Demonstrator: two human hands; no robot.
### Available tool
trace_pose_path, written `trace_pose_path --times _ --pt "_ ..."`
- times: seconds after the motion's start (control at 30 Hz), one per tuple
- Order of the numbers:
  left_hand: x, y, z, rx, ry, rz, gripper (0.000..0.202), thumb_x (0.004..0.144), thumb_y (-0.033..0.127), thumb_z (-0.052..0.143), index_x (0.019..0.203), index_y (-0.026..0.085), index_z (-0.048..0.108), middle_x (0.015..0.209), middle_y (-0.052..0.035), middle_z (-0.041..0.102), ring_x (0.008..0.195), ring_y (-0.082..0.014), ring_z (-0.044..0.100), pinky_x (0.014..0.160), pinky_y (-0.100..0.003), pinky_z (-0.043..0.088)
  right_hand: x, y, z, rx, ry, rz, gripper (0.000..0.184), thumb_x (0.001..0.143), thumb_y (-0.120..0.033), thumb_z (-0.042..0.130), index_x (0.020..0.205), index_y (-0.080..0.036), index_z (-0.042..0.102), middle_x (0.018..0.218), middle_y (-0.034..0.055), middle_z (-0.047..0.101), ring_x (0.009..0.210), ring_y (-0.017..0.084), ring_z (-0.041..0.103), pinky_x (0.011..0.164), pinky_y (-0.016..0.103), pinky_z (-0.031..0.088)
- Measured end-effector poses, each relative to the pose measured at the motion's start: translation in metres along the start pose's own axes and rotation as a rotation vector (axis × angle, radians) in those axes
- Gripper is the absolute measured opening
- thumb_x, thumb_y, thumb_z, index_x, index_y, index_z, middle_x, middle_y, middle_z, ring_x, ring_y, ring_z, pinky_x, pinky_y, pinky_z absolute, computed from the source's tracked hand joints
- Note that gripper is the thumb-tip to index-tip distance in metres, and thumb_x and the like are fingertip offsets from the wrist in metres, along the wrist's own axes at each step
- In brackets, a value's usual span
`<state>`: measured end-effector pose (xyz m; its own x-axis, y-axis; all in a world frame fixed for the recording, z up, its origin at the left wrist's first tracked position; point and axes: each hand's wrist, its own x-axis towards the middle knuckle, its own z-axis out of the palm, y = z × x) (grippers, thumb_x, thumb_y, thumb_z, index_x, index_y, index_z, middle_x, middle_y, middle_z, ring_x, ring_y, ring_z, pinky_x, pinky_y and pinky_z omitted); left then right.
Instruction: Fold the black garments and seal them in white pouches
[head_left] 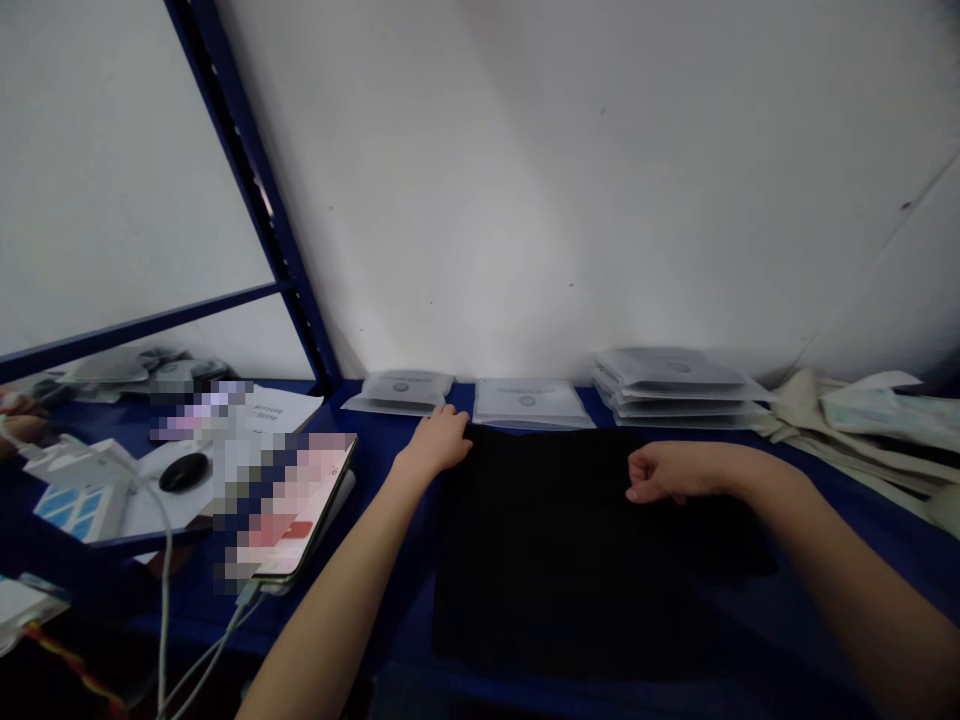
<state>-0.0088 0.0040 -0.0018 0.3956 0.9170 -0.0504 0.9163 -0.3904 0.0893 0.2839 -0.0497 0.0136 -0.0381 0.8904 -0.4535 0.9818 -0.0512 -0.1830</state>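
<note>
Centrally, a soft black cloth [600,560] lies flat on a blue steel shelf [360,540]; it looks light and limp, likely to drape when lifted, and is probably best taken by its edges or corners; the left hand [442,442] rests released at the cloth's far left corner, and the right hand [679,472] curls loosely over its far edge, grasping nothing. Along the wall behind lie flat translucent plastic sleeves [529,402], singly and in a stack [675,385]; each shows a grey printed insert, other contents indiscernible.
</note>
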Motion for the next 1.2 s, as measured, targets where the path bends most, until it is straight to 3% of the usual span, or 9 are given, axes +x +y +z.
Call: trace_pose_path --times 0.2,0.33,0.47,0.77,1.0,1.2 --pt "0.002 -0.007 0.001 -0.021 -0.028 -0.191 0.047 0.078 0.022 0.055 0.123 0.014 0.046 0.128 -0.0159 0.050 0.118 -0.0269 0.049 0.091 -0.032 0.042 -0.002 -0.001 -0.007 -0.069 -0.124 0.164 0.019 0.076 -0.028 0.053 0.060 -0.018 0.053 0.051 0.0013 0.050 0.050 0.014 0.045 0.055 0.030 0.031" --pt "0.005 -0.008 0.003 -0.100 -0.045 -0.337 0.034 0.077 0.024 0.055 0.108 0.011 0.057 0.114 -0.0188 0.062 0.105 -0.0286 0.059 0.081 -0.031 0.046 -0.006 -0.007 -0.009 -0.064 -0.164 0.193 0.028 0.079 -0.028 0.050 0.054 -0.017 0.049 0.051 0.0017 0.049 0.048 0.013 0.043 0.056 0.030 0.031" --pt "0.009 -0.010 0.006 -0.155 -0.071 -0.347 0.029 0.076 0.028 0.054 0.098 0.013 0.063 0.105 -0.0175 0.067 0.099 -0.0296 0.062 0.074 -0.031 0.047 -0.007 -0.008 -0.009 -0.039 -0.157 0.194 0.030 0.080 -0.027 0.048 0.053 -0.016 0.049 0.050 0.0020 0.048 0.049 0.013 0.044 0.056 0.030 0.032" --pt "0.011 -0.016 0.005 -0.199 -0.052 -0.320 0.026 0.074 0.018 0.048 0.092 0.010 0.066 0.086 -0.0164 0.070 0.087 -0.0264 0.065 0.068 -0.029 0.046 -0.011 -0.011 -0.010 -0.041 -0.166 0.213 0.028 0.081 -0.026 0.050 0.055 -0.016 0.050 0.050 0.0016 0.049 0.049 0.013 0.044 0.057 0.030 0.032" --pt "0.010 -0.014 0.006 -0.174 -0.037 -0.339 0.027 0.073 0.009 0.046 0.093 0.009 0.065 0.092 -0.0187 0.068 0.093 -0.0274 0.064 0.072 -0.029 0.045 -0.011 -0.013 -0.011 -0.053 -0.187 0.233 0.028 0.082 -0.028 0.050 0.058 -0.015 0.050 0.052 0.0013 0.049 0.049 0.012 0.044 0.056 0.029 0.032" --pt "0.001 -0.010 -0.005 -0.196 -0.079 -0.370 0.023 0.079 0.029 0.052 0.087 0.011 0.064 0.080 -0.0149 0.068 0.078 -0.0253 0.065 0.065 -0.028 0.045 -0.009 -0.006 -0.013 -0.027 -0.186 0.210 0.029 0.084 -0.030 0.046 0.060 -0.015 0.050 0.054 0.0024 0.050 0.050 0.012 0.045 0.055 0.028 0.032"
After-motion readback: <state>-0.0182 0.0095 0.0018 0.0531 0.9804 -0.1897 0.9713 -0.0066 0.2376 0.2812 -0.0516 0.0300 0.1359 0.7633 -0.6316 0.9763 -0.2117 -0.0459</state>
